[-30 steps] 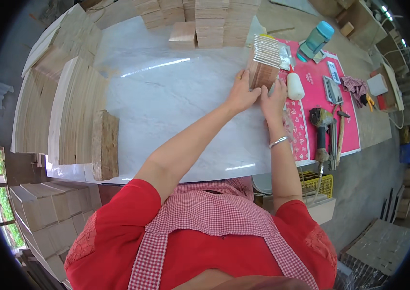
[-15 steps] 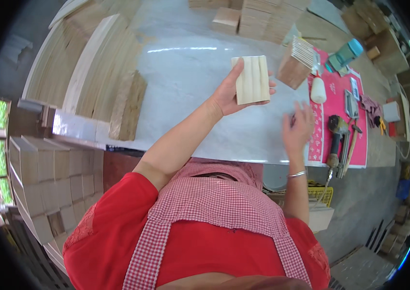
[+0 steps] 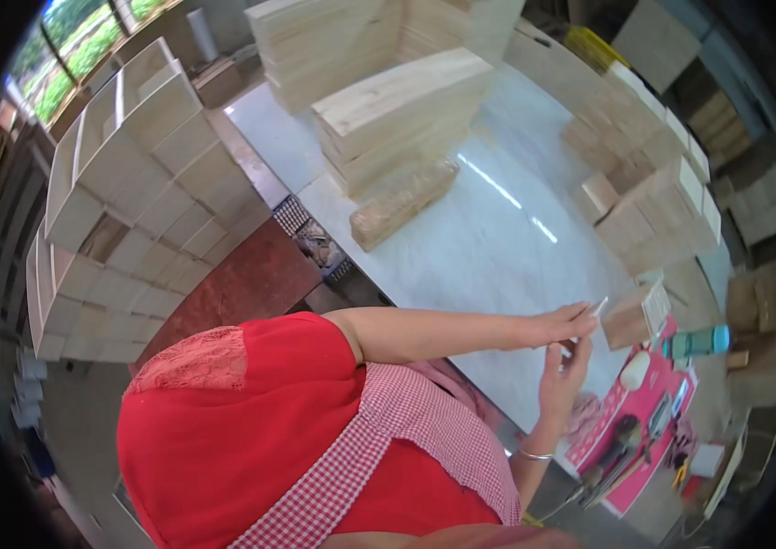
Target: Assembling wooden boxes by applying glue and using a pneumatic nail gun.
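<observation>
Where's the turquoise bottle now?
In the head view's right part, the turquoise bottle is right of the wooden block, at the far end of the pink mat.

I am in a woodworking workshop: pale wooden boards stand stacked on my glossy white counter, pale wooden boxes piled beside it.

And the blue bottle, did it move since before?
No. The view swung around, but the blue bottle is still at the far end of the pink mat.
</observation>
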`<state>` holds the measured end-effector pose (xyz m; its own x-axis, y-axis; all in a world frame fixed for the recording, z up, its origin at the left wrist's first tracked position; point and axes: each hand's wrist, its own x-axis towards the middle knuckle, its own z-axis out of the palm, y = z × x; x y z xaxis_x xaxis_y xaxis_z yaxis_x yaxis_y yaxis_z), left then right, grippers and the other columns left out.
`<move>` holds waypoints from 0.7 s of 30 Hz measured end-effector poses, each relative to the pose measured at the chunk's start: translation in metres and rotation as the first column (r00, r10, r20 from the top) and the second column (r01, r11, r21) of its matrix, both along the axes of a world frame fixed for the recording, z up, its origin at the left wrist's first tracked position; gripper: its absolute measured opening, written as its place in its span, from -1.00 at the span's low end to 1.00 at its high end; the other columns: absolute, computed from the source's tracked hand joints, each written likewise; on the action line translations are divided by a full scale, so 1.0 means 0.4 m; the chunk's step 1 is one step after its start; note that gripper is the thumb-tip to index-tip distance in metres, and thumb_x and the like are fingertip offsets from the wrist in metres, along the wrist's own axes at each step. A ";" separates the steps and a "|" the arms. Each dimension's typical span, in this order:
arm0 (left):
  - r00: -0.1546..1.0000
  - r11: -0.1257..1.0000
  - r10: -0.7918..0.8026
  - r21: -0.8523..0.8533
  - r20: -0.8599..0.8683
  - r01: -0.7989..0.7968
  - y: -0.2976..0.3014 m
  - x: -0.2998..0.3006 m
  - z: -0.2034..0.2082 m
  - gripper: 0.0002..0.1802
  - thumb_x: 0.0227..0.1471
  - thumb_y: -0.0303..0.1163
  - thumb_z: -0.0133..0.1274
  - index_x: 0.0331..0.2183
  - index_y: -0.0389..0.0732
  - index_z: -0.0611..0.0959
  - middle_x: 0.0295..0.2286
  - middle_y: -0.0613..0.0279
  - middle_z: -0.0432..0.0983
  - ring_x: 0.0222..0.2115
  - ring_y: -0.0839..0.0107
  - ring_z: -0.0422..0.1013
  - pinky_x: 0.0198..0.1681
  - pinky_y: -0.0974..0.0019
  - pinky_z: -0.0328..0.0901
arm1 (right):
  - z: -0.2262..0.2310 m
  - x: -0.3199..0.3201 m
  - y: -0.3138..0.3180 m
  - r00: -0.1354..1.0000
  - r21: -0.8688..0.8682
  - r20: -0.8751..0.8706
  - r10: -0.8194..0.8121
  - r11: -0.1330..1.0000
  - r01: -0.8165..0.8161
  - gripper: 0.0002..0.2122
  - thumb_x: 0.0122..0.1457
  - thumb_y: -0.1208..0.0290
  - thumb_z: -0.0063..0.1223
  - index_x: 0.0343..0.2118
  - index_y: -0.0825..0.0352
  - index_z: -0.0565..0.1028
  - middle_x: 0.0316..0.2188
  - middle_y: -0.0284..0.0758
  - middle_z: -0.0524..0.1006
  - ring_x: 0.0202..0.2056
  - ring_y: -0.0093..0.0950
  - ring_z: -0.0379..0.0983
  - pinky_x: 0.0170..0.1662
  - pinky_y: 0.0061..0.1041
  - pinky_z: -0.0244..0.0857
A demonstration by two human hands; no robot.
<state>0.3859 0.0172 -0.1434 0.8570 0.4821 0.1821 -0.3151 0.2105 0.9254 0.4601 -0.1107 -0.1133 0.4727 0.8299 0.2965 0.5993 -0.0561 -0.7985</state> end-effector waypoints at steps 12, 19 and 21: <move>0.986 0.978 -0.136 -0.175 -0.101 0.117 0.047 -0.161 0.068 0.06 0.11 0.46 -0.26 0.32 -0.20 0.12 0.14 0.07 0.23 0.17 0.24 0.15 0.16 0.24 0.17 | -0.039 -0.050 0.055 0.897 0.074 -0.351 0.270 0.962 -0.261 -0.73 0.27 0.43 0.03 -0.06 0.50 0.40 -0.19 -0.28 0.50 -0.22 -0.57 0.41 -0.21 -0.51 0.37; 0.517 0.199 0.841 0.980 -0.161 -0.018 0.444 -0.362 0.307 0.04 -0.13 0.36 0.16 0.07 -0.38 0.44 0.06 -0.23 0.34 0.12 -0.04 0.27 0.17 0.03 0.20 | -0.138 0.049 -0.076 0.965 0.016 -0.256 -0.057 0.998 0.063 -0.77 0.24 0.47 -0.06 -0.22 0.60 0.45 -0.36 -0.22 0.55 -0.32 -0.51 0.42 -0.25 -0.46 0.33; 0.150 0.211 0.956 0.944 -0.253 0.252 0.582 -0.451 0.390 0.07 -0.31 0.46 0.21 0.00 -0.28 0.56 -0.14 -0.16 0.52 -0.04 -0.02 0.42 0.05 0.00 0.30 | -0.188 0.085 -0.112 0.965 0.001 -0.206 -0.164 0.986 0.168 -0.74 0.21 0.45 -0.07 -0.23 0.63 0.46 -0.38 -0.18 0.55 -0.34 -0.50 0.42 -0.28 -0.44 0.32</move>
